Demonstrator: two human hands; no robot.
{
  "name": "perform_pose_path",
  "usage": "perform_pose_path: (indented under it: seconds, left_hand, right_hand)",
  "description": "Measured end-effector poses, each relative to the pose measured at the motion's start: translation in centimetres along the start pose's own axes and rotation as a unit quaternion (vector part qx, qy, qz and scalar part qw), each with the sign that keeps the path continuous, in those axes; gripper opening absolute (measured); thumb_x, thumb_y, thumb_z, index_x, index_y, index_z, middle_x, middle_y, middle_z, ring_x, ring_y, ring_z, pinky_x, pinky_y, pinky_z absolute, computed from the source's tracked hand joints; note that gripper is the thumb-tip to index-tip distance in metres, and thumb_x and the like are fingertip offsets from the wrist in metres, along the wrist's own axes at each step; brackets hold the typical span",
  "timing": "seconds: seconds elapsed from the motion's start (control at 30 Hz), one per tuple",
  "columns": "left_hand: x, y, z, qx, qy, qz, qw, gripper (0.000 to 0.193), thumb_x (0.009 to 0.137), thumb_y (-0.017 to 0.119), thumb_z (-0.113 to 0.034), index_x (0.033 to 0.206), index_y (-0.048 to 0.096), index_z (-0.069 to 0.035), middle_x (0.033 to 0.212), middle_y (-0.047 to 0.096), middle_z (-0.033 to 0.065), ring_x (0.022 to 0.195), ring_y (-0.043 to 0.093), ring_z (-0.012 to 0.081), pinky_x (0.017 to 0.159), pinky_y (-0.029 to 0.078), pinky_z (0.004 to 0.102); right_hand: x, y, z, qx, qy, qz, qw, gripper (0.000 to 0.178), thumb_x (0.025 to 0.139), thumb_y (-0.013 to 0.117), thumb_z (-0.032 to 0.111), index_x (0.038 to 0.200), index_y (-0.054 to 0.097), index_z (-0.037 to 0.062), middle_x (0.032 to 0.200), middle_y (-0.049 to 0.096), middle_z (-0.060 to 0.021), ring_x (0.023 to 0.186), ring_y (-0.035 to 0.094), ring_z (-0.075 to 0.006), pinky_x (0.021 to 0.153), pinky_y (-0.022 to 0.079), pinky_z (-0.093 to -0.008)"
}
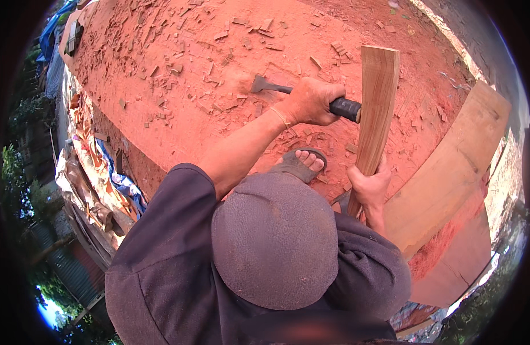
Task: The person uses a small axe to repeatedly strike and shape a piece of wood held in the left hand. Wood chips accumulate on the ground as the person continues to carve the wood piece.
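Observation:
My left hand (313, 102) is closed around a chisel (345, 108) with a black handle. Its flat metal blade points left over the red, dusty surface, and the handle's butt end faces right. A long, slightly curved piece of wood (381, 86) stands up beside that butt end, apparently touching it. Around the lower part of this wood wrap the fingers of my right hand (371, 187). Between my arms rises my bent knee (276, 241) in grey cloth, with my sandalled foot (308, 164) just beyond it.
Small wood chips (219, 35) lie scattered over the red-dusted surface (178, 115). A wide curved board (448, 178) rests at the right, close to my right forearm. Crumpled cloth and sheeting (95, 184) line the left edge.

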State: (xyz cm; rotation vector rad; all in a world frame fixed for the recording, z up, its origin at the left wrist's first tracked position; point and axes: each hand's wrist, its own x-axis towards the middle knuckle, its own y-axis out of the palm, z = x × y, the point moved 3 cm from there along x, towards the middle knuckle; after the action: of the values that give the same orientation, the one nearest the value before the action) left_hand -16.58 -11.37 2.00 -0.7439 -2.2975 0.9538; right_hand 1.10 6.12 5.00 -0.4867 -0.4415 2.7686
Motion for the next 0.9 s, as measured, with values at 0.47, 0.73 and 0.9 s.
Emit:
perform_pose_path:
  seconds: [0.47, 0.73, 0.9]
  left_hand:
    - [1.9, -1.4, -0.8, -0.093, 0.025, -0.011, 0.995, 0.026, 0.068, 0.079, -0.024, 0.077, 0.057, -0.013, 0.066, 0.063, 0.0085, 0.064, 0.068, 0.0321, 0.056, 0.052, 0.0430]
    - [2.4, -1.7, -0.4, -0.110, 0.033, -0.033, 0.993, 0.026, 0.069, 0.082, -0.021, 0.079, 0.059, -0.012, 0.068, 0.063, 0.0087, 0.062, 0.065, 0.0311, 0.054, 0.049, 0.0396]
    - [3.3, -1.7, 0.5, -0.126, 0.011, -0.098, 0.987, 0.026, 0.068, 0.083, -0.020, 0.079, 0.060, -0.012, 0.067, 0.062, 0.0080, 0.060, 0.064, 0.0312, 0.053, 0.048, 0.0387]
  right_hand:
    - [-0.7, -12.0, 2.4, 0.194, -0.014, -0.185, 0.963, 0.037, 0.083, 0.068, 0.002, 0.117, 0.054, -0.0053, 0.095, 0.061, -0.0131, 0.079, 0.063, -0.0210, 0.070, 0.056, -0.0342]
    - [3.2, -13.6, 10.8, 0.364, -0.205, -0.233, 0.878, 0.055, 0.081, 0.070, 0.021, 0.126, 0.048, -0.0011, 0.106, 0.056, -0.0111, 0.091, 0.057, -0.0214, 0.089, 0.052, -0.0397]
    - [2.3, -2.3, 4.8, 0.024, -0.013, -0.049, 0.998, 0.043, 0.079, 0.074, 0.007, 0.119, 0.057, 0.0042, 0.094, 0.061, -0.0070, 0.082, 0.062, -0.0156, 0.073, 0.053, -0.0332]
